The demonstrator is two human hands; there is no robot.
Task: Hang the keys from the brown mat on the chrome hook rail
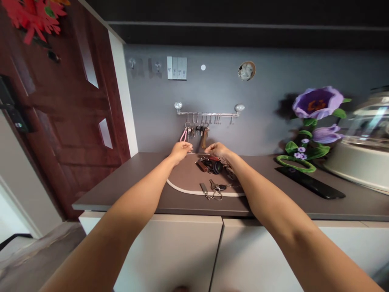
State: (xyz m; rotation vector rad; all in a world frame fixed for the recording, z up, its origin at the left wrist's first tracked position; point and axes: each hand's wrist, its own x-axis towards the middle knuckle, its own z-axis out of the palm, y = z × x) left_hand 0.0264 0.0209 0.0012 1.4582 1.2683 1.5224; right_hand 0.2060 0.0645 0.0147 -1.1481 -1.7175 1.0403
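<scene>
Currently, left hand (180,151) reaches below pink looped strap (183,135), right hand (218,150) near flat brown strap (204,140), both half-curled, can't tell grip.

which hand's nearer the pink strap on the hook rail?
Left. The left hand is just below the pink strap in view; the right hand is farther off, lower right, by the brown strap.
</scene>
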